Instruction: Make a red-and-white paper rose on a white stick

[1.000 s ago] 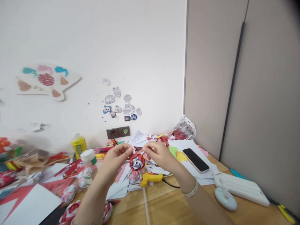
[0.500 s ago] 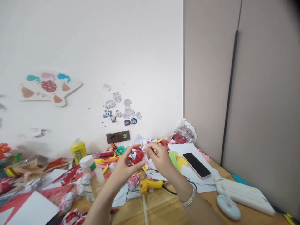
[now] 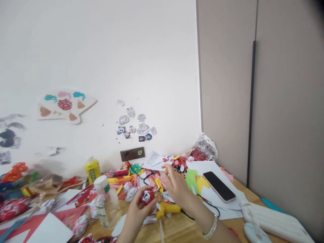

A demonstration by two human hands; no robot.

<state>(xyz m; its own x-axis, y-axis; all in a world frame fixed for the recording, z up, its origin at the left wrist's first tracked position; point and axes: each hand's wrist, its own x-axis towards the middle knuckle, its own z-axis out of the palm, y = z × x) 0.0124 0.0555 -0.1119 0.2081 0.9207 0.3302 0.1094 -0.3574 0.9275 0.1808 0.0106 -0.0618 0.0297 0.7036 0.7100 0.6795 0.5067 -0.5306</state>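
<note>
My left hand [image 3: 138,210] is closed around a red and white folded paper ball [image 3: 147,196], low in the middle of the view. Up and to the right, my right hand [image 3: 175,185] hovers over paper scraps, its index finger extended and the other fingers curled; whether anything is between them is too small to tell. A yellow glue gun [image 3: 168,209] lies on the wooden table just below my right hand, its black cord running right. Strips of coloured paper [image 3: 121,182] are strewn behind both hands.
A clear jar with a white lid [image 3: 106,202] and a yellow bottle [image 3: 92,170] stand left. On the right are a phone [image 3: 219,186] on white paper, a white power strip [image 3: 275,219] and a pale mouse-shaped object [image 3: 256,233]. A crinkled plastic bag [image 3: 205,146] rests against the wall.
My left hand has lowered with the paper ball. My right hand has come away from the ball, its index finger now extended. The camera view has shifted slightly.
</note>
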